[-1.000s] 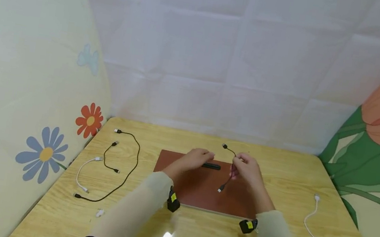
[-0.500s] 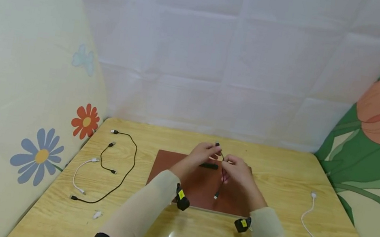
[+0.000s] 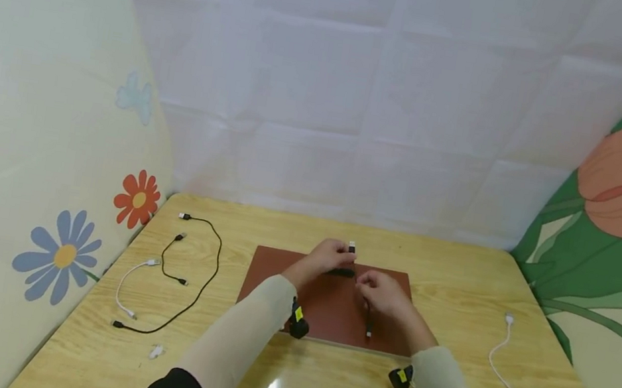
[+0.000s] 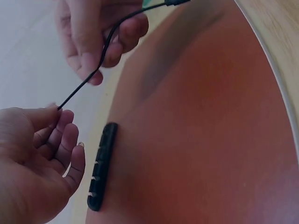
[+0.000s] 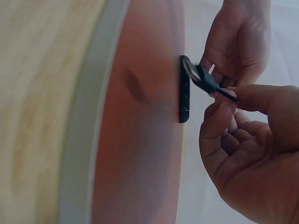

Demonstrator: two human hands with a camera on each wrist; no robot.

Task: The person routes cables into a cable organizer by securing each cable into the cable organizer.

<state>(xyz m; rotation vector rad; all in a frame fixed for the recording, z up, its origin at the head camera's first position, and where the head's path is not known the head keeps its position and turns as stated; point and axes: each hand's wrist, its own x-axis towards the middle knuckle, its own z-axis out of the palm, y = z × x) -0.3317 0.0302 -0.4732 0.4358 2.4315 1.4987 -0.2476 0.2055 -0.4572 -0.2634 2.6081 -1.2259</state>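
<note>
My left hand (image 3: pixel 328 257) pinches a short black USB cable (image 4: pixel 77 91) between thumb and fingers near one end. Its USB plug (image 3: pixel 352 248) points up beyond that hand in the head view. Farther along, my right hand (image 3: pixel 386 294) pinches the same cable, and the other black connector (image 5: pixel 205 80) hangs free past its fingertips. The cable runs taut between both hands. Beneath them lies a reddish-brown board (image 3: pixel 324 310). A black slotted cable holder (image 4: pixel 103 166) sits along its far edge, close by my left hand; its slots show in the left wrist view.
On the left of the wooden table (image 3: pixel 235 377) lie a long black cable (image 3: pixel 219 254), a short black cable (image 3: pixel 164 258), a white cable (image 3: pixel 121 283) and a small white piece (image 3: pixel 157 351). Another white cable (image 3: pixel 506 382) lies at the right.
My left hand, earlier beside the cable holder, has taken hold of the cable's upper end. My right hand first moved left with the cable, then slid down along it towards the other connector.
</note>
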